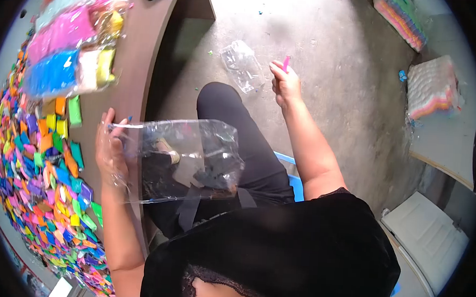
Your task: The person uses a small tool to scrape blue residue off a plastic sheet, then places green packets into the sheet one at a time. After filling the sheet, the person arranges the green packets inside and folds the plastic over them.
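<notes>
My left hand grips a clear plastic bag by its end, beside the table edge. Through the film part of that hand shows, and its fingertips reach past the bag's upper edge. The bag stretches flat across my lap, and my trousers and a shoe show through it. Out to the right, over the floor, my right hand is closed on a small pink strip that sticks up from the fingers. Another clear plastic bag lies on the floor just left of this hand.
Many small colourful packets cover the brown table on my left, with larger filled bags at its far end. Stacked colourful packs stand on the right, near a white panel. A blue stool is under me.
</notes>
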Demonstrator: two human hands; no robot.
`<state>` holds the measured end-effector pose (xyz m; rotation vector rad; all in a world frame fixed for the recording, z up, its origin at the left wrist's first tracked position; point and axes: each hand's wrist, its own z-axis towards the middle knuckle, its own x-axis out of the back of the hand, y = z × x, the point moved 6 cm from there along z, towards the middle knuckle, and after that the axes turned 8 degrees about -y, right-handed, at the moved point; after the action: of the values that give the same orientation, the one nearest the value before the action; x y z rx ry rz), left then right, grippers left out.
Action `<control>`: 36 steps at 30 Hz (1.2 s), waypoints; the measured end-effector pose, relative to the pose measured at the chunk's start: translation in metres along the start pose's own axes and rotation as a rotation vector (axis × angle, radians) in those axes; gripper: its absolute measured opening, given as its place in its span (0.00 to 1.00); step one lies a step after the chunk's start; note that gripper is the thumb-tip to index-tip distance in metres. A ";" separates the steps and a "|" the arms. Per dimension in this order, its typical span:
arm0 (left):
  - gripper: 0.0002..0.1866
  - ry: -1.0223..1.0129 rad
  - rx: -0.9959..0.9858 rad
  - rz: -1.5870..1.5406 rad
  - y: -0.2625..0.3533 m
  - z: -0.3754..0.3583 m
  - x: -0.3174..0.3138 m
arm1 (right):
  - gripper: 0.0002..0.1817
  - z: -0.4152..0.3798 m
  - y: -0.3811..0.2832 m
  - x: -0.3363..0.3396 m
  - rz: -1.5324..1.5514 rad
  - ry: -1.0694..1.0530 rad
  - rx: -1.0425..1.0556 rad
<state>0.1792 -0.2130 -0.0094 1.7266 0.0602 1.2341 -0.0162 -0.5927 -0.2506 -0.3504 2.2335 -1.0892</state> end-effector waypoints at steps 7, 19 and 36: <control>0.27 -0.250 -0.192 0.667 0.021 0.011 -0.017 | 0.23 0.045 0.159 0.099 -0.150 0.208 -0.494; 0.36 -0.340 -0.084 0.756 0.028 0.033 -0.026 | 0.20 0.111 0.289 0.098 -0.476 0.232 -0.717; 0.33 -0.363 -0.019 0.685 0.026 0.019 -0.019 | 0.15 0.157 0.303 0.100 -0.037 0.499 -0.641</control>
<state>0.1726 -0.2495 -0.0043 2.0002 -0.8134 1.3518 0.0157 -0.5480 -0.6021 -0.4129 3.0141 -0.4719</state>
